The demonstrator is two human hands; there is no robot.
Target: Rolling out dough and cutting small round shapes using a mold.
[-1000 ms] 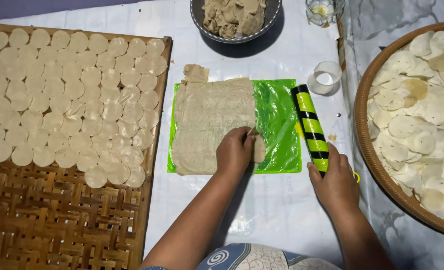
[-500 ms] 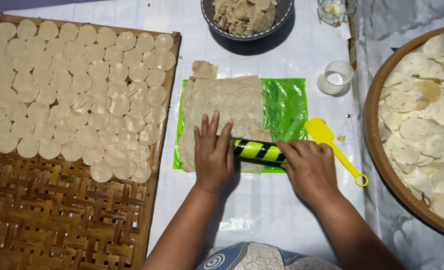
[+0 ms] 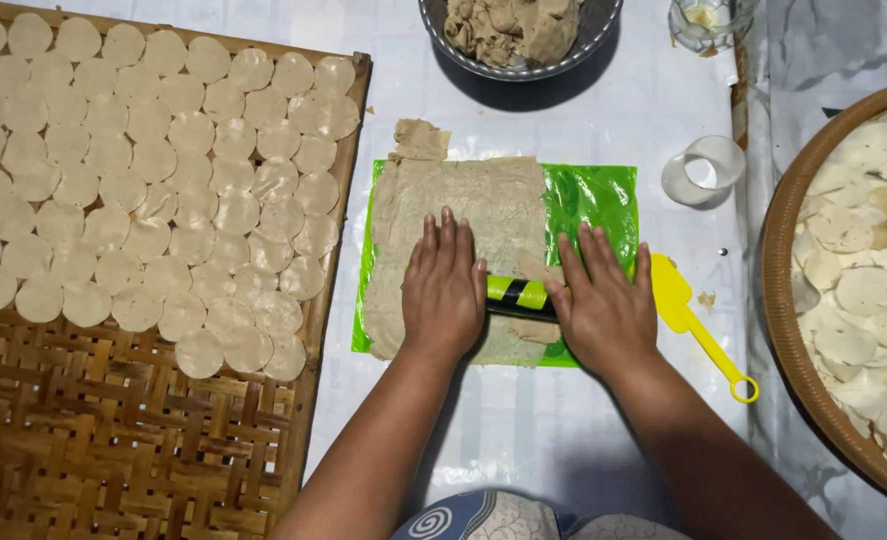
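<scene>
1. At centre frame, the left hand (image 3: 445, 288) and right hand (image 3: 602, 305) lie flat, fingers spread, palms pressing the ends of a green-and-black rolling pin (image 3: 517, 295).
2. The pin lies crosswise on the lower part of a thin dough sheet (image 3: 459, 215), spread over green plastic (image 3: 594, 200).
3. A yellow spatula (image 3: 689, 315) lies just right of the right hand (touching neither).
4. At left, a woven tray (image 3: 114, 440) carries round dough discs (image 3: 144, 170).
5. At the top edge sits a metal bowl (image 3: 520, 40) of dough scraps.

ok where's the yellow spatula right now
In the head view the yellow spatula lies on the white table cover just right of the green sheet, beside the right hand, with the woven basket further right.
</scene>
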